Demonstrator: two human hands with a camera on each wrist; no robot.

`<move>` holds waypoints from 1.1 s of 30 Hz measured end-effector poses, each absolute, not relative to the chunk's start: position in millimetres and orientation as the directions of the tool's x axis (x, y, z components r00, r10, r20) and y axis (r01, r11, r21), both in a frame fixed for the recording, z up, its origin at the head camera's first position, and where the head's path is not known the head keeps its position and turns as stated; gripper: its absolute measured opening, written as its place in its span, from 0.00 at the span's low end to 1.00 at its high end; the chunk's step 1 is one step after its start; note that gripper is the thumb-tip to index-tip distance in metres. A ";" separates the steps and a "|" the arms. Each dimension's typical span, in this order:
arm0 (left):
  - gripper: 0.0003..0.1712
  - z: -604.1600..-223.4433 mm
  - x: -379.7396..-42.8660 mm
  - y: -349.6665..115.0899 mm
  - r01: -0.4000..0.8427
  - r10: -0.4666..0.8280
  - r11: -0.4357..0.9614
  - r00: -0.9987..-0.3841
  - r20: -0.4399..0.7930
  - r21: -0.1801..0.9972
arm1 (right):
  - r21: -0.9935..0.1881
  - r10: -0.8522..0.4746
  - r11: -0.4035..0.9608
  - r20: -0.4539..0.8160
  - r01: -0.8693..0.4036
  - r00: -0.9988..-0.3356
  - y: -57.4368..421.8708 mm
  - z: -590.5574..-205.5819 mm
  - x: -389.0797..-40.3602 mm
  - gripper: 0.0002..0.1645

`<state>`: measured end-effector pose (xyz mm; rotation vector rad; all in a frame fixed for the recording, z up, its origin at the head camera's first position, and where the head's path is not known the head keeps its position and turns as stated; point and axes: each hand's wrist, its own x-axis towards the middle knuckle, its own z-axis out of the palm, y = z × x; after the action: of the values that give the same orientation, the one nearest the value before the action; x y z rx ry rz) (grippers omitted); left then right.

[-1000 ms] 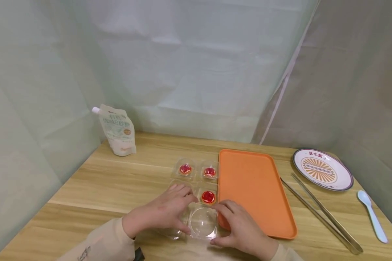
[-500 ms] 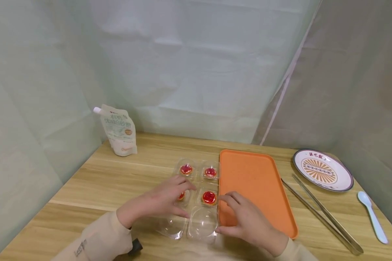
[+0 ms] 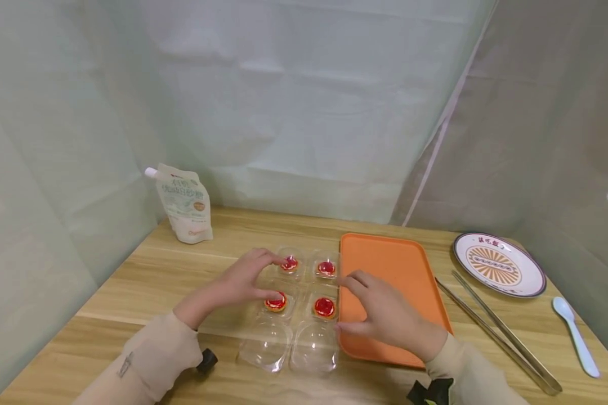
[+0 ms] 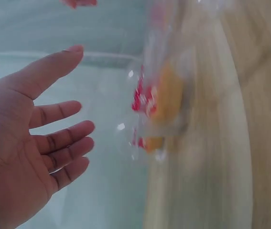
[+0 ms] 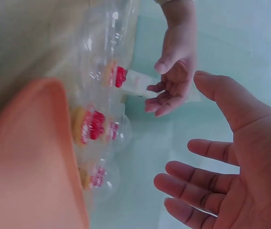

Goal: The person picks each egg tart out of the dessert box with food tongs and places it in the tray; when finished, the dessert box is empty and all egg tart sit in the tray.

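Note:
Two rows of clear plastic tart containers (image 3: 311, 344) lie side by side on the table. Red-topped tarts show in the back and middle compartments, including the near-left tart (image 3: 275, 302) and near-right tart (image 3: 325, 307); the front compartments hold nothing. Left of the containers, my left hand (image 3: 230, 286) hovers with fingers apart, thumb overlapping the near-left tart in the head view. Over the orange tray's (image 3: 392, 281) left side is my right hand (image 3: 387, 312), thumb and fingers spread beside the containers. In the wrist views, both the left palm (image 4: 16, 157) and right palm (image 5: 264, 167) hold nothing.
Right of the tray lie metal tongs (image 3: 512, 343), a patterned plate (image 3: 527, 273) and a pale blue spoon (image 3: 579, 340). A white spouted pouch (image 3: 184, 205) stands at the back left. Fabric sheets (image 3: 284, 112) enclose the table's back and sides.
Both hands have drawn back from the front compartments, moving further over the table and apart. The middle-left tart, hidden under the left hand before, now shows.

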<state>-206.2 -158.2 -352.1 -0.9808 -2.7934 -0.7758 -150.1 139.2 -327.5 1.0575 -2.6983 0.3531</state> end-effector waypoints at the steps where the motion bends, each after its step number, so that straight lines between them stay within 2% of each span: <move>1: 0.37 -353.3 -209.7 -160.6 0.599 0.557 0.667 -0.796 0.237 0.443 | -0.131 -0.639 0.711 0.290 -0.691 -0.713 138.2 -324.1 -152.2 0.40; 8: 0.39 -361.8 -239.3 -182.6 0.535 0.487 0.669 -0.840 0.239 0.516 | -0.140 -0.647 0.712 0.248 -0.688 -0.720 124.0 -306.5 -172.8 0.37; 15: 0.41 -367.9 -262.2 -193.9 0.456 0.467 0.639 -0.870 0.158 0.620 | -0.185 -0.640 0.728 0.162 -0.660 -0.751 106.8 -296.9 -195.1 0.37; 24: 0.44 -375.5 -282.7 -198.9 0.390 0.516 0.599 -0.856 0.035 0.699 | -0.218 -0.618 0.755 0.080 -0.619 -0.782 83.4 -297.5 -224.2 0.38; 33: 0.42 -395.9 -292.0 -196.8 0.342 0.538 0.559 -0.843 -0.016 0.755 | -0.217 -0.612 0.770 0.018 -0.601 -0.791 59.2 -308.9 -252.5 0.40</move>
<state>-292.0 -196.8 -395.9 -0.8591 -2.9854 -1.3533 -252.5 59.2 -308.9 1.0308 -3.0052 0.3387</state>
